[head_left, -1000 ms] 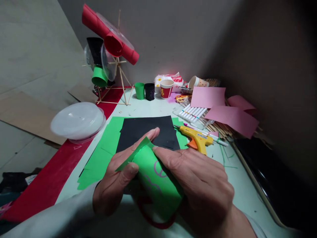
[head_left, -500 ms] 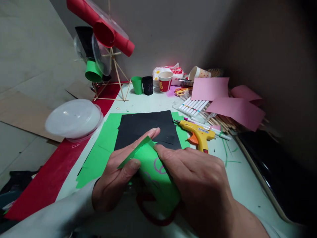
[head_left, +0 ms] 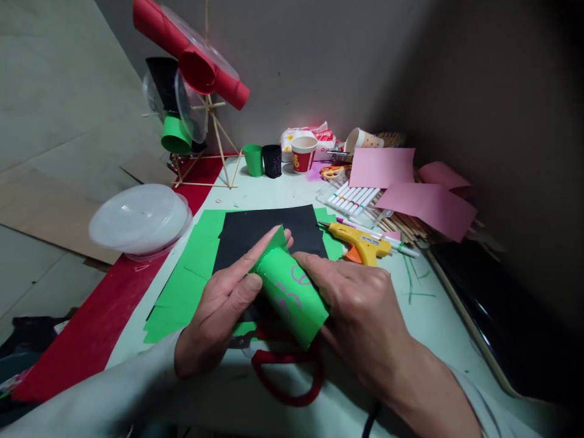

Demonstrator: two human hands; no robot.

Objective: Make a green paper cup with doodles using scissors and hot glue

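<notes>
Both my hands hold a green paper-wrapped cup (head_left: pixel 292 292) with pink marks on it, lying on its side above the table. My left hand (head_left: pixel 223 304) pinches the loose paper edge at the cup's narrow end between thumb and forefinger. From the right, my right hand (head_left: pixel 365 310) wraps round the cup's side. Red-handled scissors (head_left: pixel 285 377) lie on the table just under the cup. Beneath and beyond my hands lie a black paper sheet (head_left: pixel 269 228) on green paper sheets (head_left: pixel 187 277).
A yellow glue gun (head_left: pixel 360 243) lies right of the black sheet, with markers (head_left: pixel 353 199), sticks and pink paper (head_left: pixel 426 204) behind it. Green, black and red-and-white cups (head_left: pixel 303 154) stand at the back. A stick frame with red tube (head_left: pixel 191 55) and clear lids (head_left: pixel 139 220) sit left.
The green paper has been rolled tighter round the cup, which has turned and lifted a little away from me. The scissors beneath show more. The view shifted slightly.
</notes>
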